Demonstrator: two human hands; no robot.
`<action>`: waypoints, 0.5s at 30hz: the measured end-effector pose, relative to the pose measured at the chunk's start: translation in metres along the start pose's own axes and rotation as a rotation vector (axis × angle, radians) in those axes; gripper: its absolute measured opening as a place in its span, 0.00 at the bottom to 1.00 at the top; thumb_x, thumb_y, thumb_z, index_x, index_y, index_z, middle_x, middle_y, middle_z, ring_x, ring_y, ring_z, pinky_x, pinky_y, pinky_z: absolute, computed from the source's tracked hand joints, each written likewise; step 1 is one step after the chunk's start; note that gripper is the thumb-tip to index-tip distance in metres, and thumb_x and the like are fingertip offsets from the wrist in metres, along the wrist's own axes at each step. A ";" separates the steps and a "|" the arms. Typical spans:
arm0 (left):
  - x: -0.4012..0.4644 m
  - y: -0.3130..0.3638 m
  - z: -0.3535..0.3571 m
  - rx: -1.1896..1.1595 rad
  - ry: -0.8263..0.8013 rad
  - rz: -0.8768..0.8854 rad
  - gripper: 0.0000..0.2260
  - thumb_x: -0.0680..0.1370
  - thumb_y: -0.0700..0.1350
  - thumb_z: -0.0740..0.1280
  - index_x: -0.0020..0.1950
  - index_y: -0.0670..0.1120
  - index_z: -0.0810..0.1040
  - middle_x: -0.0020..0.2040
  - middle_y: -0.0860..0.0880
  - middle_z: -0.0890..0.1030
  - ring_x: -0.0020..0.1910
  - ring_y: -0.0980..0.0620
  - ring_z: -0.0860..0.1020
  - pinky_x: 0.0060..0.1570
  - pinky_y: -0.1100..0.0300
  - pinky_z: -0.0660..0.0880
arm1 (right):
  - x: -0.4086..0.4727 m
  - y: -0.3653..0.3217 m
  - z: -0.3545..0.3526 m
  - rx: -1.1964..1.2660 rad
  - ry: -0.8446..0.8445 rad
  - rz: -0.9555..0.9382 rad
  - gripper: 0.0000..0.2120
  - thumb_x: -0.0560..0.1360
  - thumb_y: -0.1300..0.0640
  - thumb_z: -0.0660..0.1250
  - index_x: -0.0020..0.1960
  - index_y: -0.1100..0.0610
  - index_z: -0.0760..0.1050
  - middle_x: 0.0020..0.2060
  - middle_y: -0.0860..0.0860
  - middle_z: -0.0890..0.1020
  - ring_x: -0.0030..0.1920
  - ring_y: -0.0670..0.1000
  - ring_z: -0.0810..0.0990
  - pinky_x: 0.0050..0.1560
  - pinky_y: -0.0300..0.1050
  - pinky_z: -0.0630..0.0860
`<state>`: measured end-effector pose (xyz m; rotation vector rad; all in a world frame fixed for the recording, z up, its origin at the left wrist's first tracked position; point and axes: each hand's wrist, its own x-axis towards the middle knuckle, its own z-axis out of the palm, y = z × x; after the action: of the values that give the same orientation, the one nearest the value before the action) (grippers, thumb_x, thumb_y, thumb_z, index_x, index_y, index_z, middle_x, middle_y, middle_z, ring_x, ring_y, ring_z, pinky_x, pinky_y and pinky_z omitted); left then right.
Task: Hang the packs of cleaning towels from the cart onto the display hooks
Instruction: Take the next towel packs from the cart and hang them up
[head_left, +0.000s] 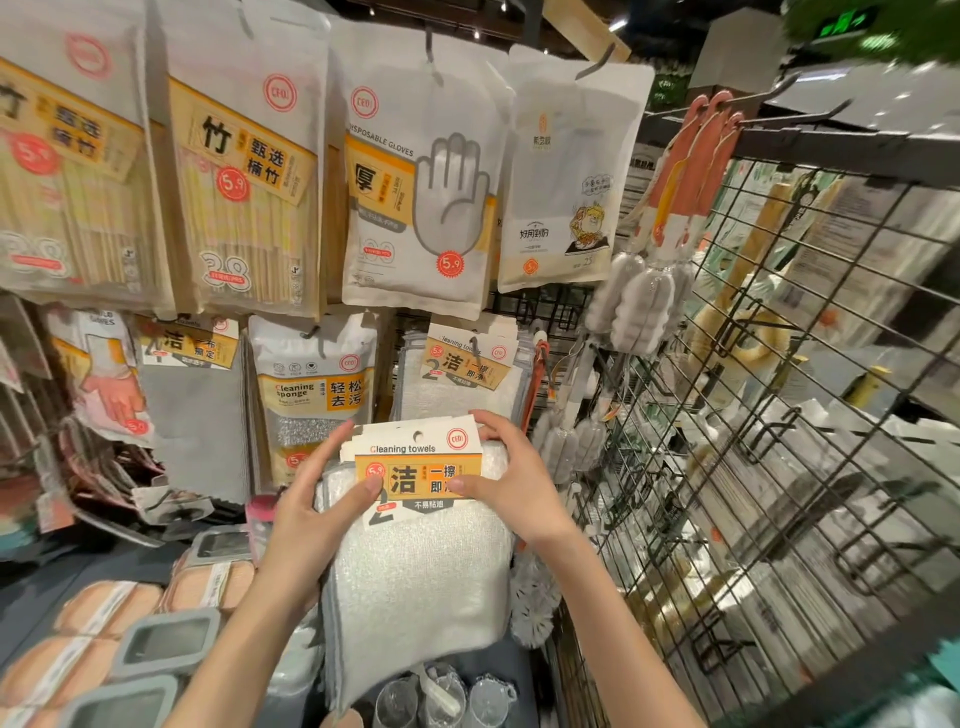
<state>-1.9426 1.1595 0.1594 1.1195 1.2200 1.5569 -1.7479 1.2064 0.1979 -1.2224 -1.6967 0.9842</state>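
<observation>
Both hands are gripping a stack of cleaning towel packs (415, 519) upright before the display. Left hand (311, 514) is clamping the left edge, thumb pressing the orange label, fingers curling behind. Right hand (511, 483) is pinching the header card's right side, fingertips over its top corner. Long axis is running vertically; the header's punched hole is sitting between the hands, just below the hanging towel packs (467, 374) and their hook (475, 343), directly above.

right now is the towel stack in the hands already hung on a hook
No, both the left hand and right hand hold the towel stack below the hung towels.
</observation>
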 end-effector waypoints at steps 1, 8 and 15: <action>0.001 -0.002 0.000 -0.009 -0.002 0.002 0.24 0.71 0.44 0.74 0.62 0.67 0.75 0.65 0.60 0.75 0.66 0.55 0.73 0.66 0.49 0.70 | 0.000 0.001 0.000 0.023 0.007 -0.006 0.32 0.66 0.67 0.75 0.63 0.46 0.67 0.50 0.43 0.72 0.59 0.48 0.73 0.59 0.45 0.76; 0.001 -0.007 -0.001 -0.082 -0.027 -0.024 0.21 0.69 0.44 0.73 0.57 0.65 0.78 0.62 0.57 0.79 0.62 0.52 0.77 0.56 0.55 0.76 | 0.000 0.002 0.000 0.075 0.034 -0.018 0.27 0.68 0.67 0.73 0.55 0.42 0.68 0.50 0.47 0.75 0.55 0.41 0.73 0.48 0.39 0.79; 0.005 -0.008 -0.003 -0.084 0.052 -0.066 0.13 0.70 0.42 0.74 0.52 0.56 0.80 0.53 0.51 0.84 0.53 0.52 0.82 0.51 0.58 0.78 | 0.001 0.002 0.004 0.068 0.077 -0.022 0.23 0.69 0.67 0.73 0.50 0.42 0.70 0.48 0.42 0.76 0.56 0.46 0.75 0.53 0.42 0.78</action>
<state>-1.9461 1.1645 0.1522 0.9807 1.2023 1.5805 -1.7507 1.2075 0.1949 -1.1798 -1.6011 0.9614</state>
